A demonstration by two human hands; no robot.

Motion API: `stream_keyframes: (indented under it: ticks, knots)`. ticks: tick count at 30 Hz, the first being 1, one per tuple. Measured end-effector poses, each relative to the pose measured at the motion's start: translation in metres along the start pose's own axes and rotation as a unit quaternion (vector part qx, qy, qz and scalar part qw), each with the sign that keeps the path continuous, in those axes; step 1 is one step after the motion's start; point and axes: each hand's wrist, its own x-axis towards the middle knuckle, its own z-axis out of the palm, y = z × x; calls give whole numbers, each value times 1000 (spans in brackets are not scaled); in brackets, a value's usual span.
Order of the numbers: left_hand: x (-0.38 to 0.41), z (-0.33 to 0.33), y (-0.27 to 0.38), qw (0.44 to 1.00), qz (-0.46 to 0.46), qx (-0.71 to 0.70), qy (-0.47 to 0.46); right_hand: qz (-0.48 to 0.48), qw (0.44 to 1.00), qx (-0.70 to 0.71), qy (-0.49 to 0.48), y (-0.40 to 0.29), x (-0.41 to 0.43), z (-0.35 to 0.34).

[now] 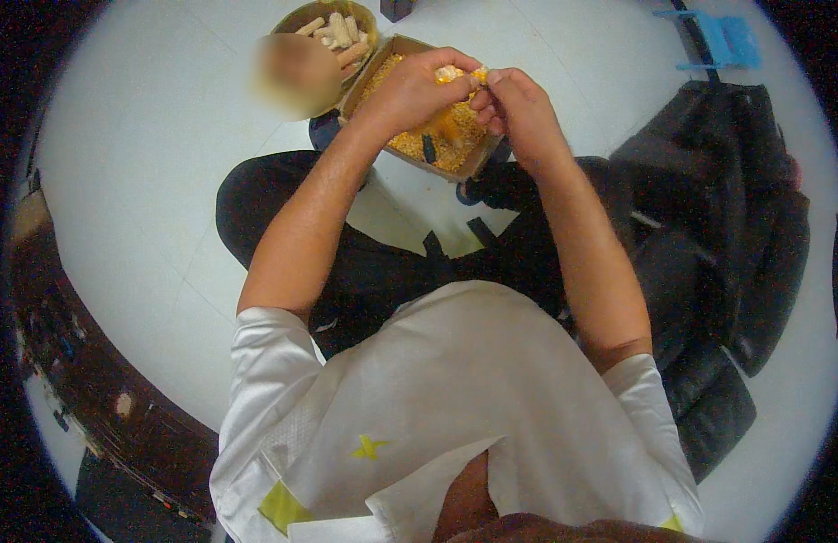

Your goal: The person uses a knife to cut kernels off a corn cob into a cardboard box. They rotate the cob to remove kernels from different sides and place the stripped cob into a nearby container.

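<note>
Over a cardboard box (pixel 478 163) my left hand (pixel 419 88) grips a partly shelled corn cob (pixel 449 73), whose pale bare part shows between the fingers. My right hand (pixel 527 112) meets it from the other side, thumb and fingers pinching the end where yellow kernels remain. Loose corn kernels (pixel 409 144) cover the bottom of the box below both hands. Among them lies a small dark object (pixel 429 149) beside a blurred orange patch; I cannot tell what either is.
A round basket (pixel 373 34) with several bare corn cobs (pixel 341 30) stands left of the box, partly blurred. My bent legs (pixel 270 203) flank the near side. Black leather-like seating (pixel 704 224) is at right, a light-blue stool (pixel 731 42) beyond it, dark furniture (pixel 113 380) at left.
</note>
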Motion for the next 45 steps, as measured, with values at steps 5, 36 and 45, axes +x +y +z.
stream_keyframes:
  ticks: [5,36,45]
  knots:
    - [-4,7,4,999,8,-37,37,-1,998,61,-24,11,0,-1]
    - [-6,18,-23,988,-66,-123,71,18,987,159,6,37,-1,22]
    - [-4,18,-22,989,-70,-116,61,20,989,144,13,32,-2,23]
